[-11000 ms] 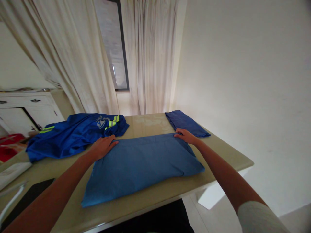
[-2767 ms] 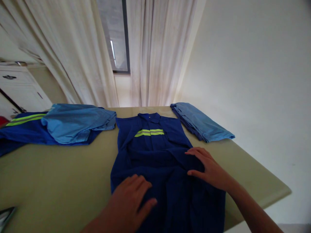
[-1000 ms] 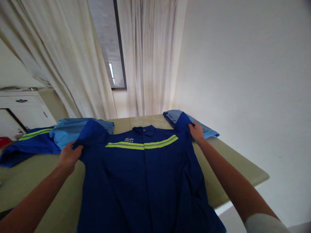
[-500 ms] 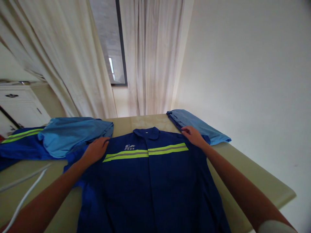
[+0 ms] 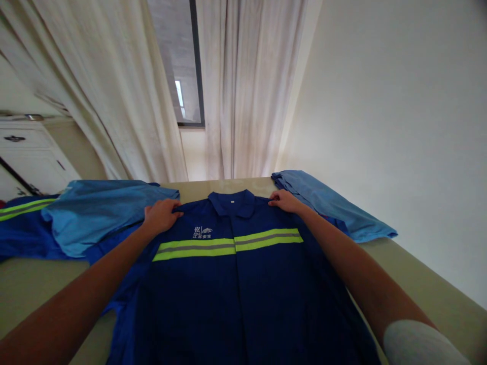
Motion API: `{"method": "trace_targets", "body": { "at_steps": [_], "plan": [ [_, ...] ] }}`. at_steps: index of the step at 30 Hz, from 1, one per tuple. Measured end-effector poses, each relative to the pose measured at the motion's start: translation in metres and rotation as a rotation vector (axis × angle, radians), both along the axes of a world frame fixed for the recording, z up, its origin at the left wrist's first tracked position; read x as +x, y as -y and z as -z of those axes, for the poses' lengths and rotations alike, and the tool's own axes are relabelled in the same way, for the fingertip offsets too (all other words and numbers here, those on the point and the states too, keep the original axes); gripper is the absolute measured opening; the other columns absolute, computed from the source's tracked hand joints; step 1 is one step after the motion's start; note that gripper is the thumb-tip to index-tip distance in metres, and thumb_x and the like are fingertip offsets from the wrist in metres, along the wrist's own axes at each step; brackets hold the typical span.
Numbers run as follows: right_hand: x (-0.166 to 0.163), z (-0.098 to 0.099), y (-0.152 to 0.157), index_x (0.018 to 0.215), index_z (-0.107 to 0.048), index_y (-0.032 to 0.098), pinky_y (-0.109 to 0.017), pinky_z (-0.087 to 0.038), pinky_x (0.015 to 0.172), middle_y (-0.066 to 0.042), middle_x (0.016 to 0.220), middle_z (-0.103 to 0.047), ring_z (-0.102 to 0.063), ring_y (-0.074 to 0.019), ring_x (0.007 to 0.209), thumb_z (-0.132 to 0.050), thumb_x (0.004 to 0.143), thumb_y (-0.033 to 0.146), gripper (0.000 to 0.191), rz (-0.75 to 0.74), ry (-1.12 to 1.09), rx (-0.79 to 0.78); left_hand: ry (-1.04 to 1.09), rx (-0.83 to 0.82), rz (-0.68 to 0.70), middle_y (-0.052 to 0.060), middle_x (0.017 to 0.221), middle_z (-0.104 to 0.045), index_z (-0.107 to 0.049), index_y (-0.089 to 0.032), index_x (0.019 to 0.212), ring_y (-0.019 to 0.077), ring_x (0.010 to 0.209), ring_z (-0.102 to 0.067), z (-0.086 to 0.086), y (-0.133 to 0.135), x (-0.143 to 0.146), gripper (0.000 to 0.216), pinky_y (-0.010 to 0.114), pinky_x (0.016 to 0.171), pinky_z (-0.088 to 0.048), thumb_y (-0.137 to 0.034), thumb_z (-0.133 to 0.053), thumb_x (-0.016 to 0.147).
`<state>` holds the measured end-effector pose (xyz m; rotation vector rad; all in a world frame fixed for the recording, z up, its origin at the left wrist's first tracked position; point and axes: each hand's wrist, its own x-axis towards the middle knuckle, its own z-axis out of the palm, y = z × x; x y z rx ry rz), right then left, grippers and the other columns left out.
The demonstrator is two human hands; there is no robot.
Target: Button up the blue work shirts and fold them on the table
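A dark blue work jacket lies front side up before me, its collar at the far end. A yellow-green reflective band crosses the chest, with a small white logo above it on the left. My left hand pinches the left shoulder edge of the jacket. On the other shoulder seam, my right hand has its fingers closed on the cloth near the collar. The sleeves spread out to both sides, partly hidden under my forearms. The jacket's lower end runs out of view.
Light blue folded clothing lies at the left over another blue garment with a reflective band. More light blue clothing lies at the right by the wall. Beyond the table are curtains and a white cabinet.
My right hand has moved inward along the shoulder toward the collar. My left hand has shifted slightly up and right. The view has moved a little closer to the jacket.
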<state>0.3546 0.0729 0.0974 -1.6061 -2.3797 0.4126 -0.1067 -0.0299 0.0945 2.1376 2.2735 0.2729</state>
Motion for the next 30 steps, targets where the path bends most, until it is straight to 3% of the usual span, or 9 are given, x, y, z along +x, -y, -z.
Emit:
{"method": "trace_targets", "body": {
  "at_steps": [6, 9, 11, 13, 16, 19, 25, 30],
  "plan": [
    [-0.048, 0.004, -0.015, 0.111, -0.072, 0.015, -0.034, -0.046, 0.09, -0.012, 0.113, -0.073, -0.064, -0.0254, 0.105, -0.066, 0.095, 0.028, 0.022, 0.207, 0.101, 0.112, -0.056, 0.105, -0.119, 0.019, 0.138, -0.061, -0.061, -0.018, 0.135, 0.04, 0.131, -0.051, 0.008, -0.015, 0.016, 0.043, 0.056, 0.101, -0.043, -0.028, -0.047, 0.095],
    [-0.082, 0.018, 0.0, 0.132, -0.062, 0.014, -0.044, -0.04, 0.104, -0.019, 0.135, -0.062, -0.053, -0.0322, 0.126, -0.056, 0.099, 0.022, 0.034, 0.234, 0.115, 0.217, -0.058, 0.172, 0.015, 0.017, 0.158, -0.047, -0.046, -0.017, 0.152, 0.0349, 0.141, -0.044, 0.019, -0.016, 0.048, 0.057, 0.051, 0.109, -0.04, -0.02, -0.04, 0.096],
    [-0.105, 0.03, 0.013, 0.144, -0.052, 0.016, -0.047, -0.035, 0.11, -0.02, 0.146, -0.053, -0.046, -0.0328, 0.134, -0.046, 0.105, 0.027, 0.042, 0.163, 0.108, 0.302, -0.024, 0.165, 0.174, 0.012, 0.166, -0.038, -0.037, -0.02, 0.159, 0.0301, 0.147, -0.04, 0.029, -0.016, 0.07, 0.059, 0.048, 0.116, -0.034, -0.027, -0.037, 0.1],
    [-0.123, 0.044, 0.025, 0.149, -0.048, 0.017, -0.048, -0.033, 0.114, -0.019, 0.154, -0.048, -0.043, -0.0331, 0.138, -0.039, 0.108, 0.044, 0.05, 0.063, 0.104, 0.297, 0.002, 0.106, 0.263, 0.011, 0.169, -0.033, -0.034, -0.019, 0.161, 0.0299, 0.151, -0.036, 0.041, -0.016, 0.087, 0.062, 0.048, 0.121, -0.03, -0.042, -0.036, 0.103],
    [-0.137, 0.066, 0.036, 0.156, -0.041, 0.014, -0.05, -0.027, 0.119, -0.018, 0.164, -0.039, -0.035, -0.0349, 0.149, -0.033, 0.105, 0.064, 0.073, 0.007, 0.109, 0.179, 0.0, 0.012, 0.272, 0.012, 0.17, -0.03, -0.032, -0.017, 0.163, 0.0309, 0.156, -0.03, 0.059, -0.017, 0.096, 0.073, 0.051, 0.124, -0.025, -0.059, -0.032, 0.103],
    [-0.14, 0.078, 0.033, 0.162, -0.032, 0.013, -0.048, -0.021, 0.124, -0.016, 0.169, -0.03, -0.026, -0.0323, 0.156, -0.031, 0.103, 0.069, 0.081, 0.012, 0.098, 0.138, -0.021, -0.018, 0.265, 0.009, 0.171, -0.029, -0.031, -0.019, 0.163, 0.0284, 0.157, -0.027, 0.071, -0.024, 0.093, 0.075, 0.05, 0.125, -0.023, -0.063, -0.028, 0.103],
    [-0.147, 0.075, 0.0, 0.162, -0.033, 0.014, -0.046, -0.02, 0.125, -0.015, 0.169, -0.031, -0.026, -0.0301, 0.156, -0.03, 0.103, 0.067, 0.079, 0.0, 0.092, 0.135, -0.034, 0.045, 0.242, 0.011, 0.168, -0.037, -0.039, -0.017, 0.159, 0.0297, 0.153, -0.034, 0.068, -0.05, 0.087, 0.069, 0.05, 0.123, -0.028, -0.057, -0.033, 0.103],
    [-0.15, 0.065, -0.004, 0.149, -0.051, 0.012, -0.045, -0.029, 0.118, -0.019, 0.156, -0.05, -0.042, -0.031, 0.144, -0.039, 0.106, 0.054, 0.061, 0.033, 0.065, 0.249, -0.164, 0.185, 0.22, 0.018, 0.134, -0.064, -0.063, -0.015, 0.131, 0.0307, 0.127, -0.056, 0.05, -0.04, 0.103, 0.04, 0.045, 0.103, -0.046, -0.023, -0.036, 0.102]
  ]
}}
